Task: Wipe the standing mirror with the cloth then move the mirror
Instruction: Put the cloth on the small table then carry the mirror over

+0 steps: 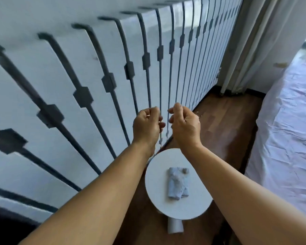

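Note:
My left hand and my right hand are raised side by side, fingers curled around the two thin side edges of a narrow upright pane, the standing mirror. Its glass shows the same white panels as the wall behind, so its outline is hard to tell. Its lower end drops behind the round white table. A folded pale blue cloth lies in the middle of that table, below my forearms and touched by neither hand.
A white panelled wall with dark metal bars fills the left and far side. A bed with a white sheet stands on the right, curtains behind it. Wooden floor runs between them. A white roll lies under the table.

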A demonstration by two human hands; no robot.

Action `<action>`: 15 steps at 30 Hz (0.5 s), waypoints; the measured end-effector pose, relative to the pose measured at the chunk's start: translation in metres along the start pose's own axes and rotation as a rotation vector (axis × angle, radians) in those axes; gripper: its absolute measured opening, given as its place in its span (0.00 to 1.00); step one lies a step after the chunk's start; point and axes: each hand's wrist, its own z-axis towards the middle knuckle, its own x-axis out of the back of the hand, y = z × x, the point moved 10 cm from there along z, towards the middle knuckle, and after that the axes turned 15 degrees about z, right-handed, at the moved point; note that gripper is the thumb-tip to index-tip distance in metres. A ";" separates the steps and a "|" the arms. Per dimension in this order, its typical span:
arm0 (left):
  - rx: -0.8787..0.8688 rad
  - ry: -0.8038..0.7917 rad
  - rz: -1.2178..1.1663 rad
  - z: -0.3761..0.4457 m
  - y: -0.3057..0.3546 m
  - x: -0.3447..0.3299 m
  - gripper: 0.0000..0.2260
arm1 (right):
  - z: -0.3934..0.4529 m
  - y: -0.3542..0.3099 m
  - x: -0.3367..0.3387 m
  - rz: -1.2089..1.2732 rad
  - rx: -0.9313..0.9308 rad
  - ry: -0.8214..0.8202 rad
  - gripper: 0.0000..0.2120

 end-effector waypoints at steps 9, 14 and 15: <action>-0.341 0.247 -0.111 -0.148 0.182 0.156 0.07 | -0.100 -0.241 -0.067 0.465 0.196 -0.293 0.21; -0.439 0.408 -0.121 -0.224 0.232 0.242 0.07 | -0.172 -0.336 -0.102 0.584 0.253 -0.445 0.21; -0.458 0.432 -0.127 -0.235 0.238 0.254 0.06 | -0.183 -0.348 -0.107 0.600 0.269 -0.473 0.21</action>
